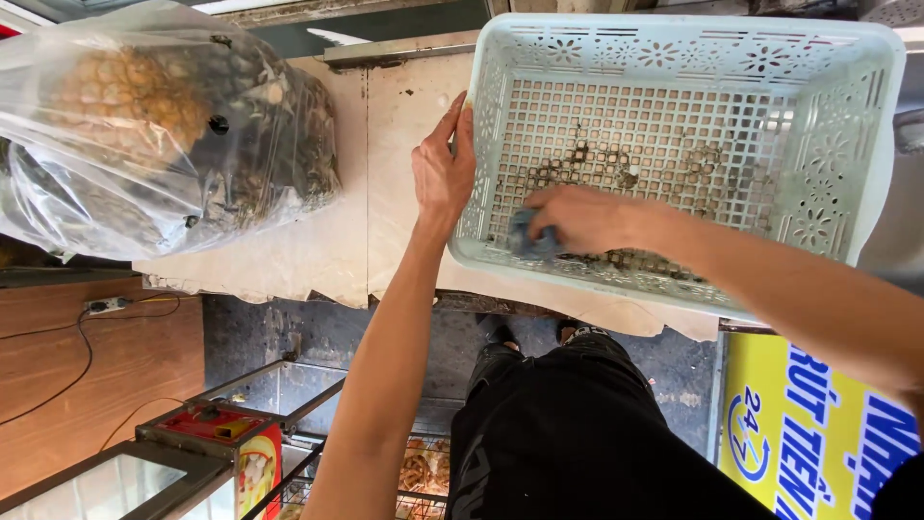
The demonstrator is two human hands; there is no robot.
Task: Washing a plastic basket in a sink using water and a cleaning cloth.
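Note:
A pale blue-green plastic basket with a perforated floor stands on a worn counter. Dark dirt is stuck on its grid bottom. My left hand lies flat against the basket's outer left wall, fingers pointing away from me. My right hand reaches inside the basket and presses a small blue cloth onto the floor near the front left corner.
A large clear plastic bag of pineapples lies on the counter to the left. Below the counter are a wooden panel with a socket and cable, a glass cabinet and a yellow sign. My black trousers fill the bottom middle.

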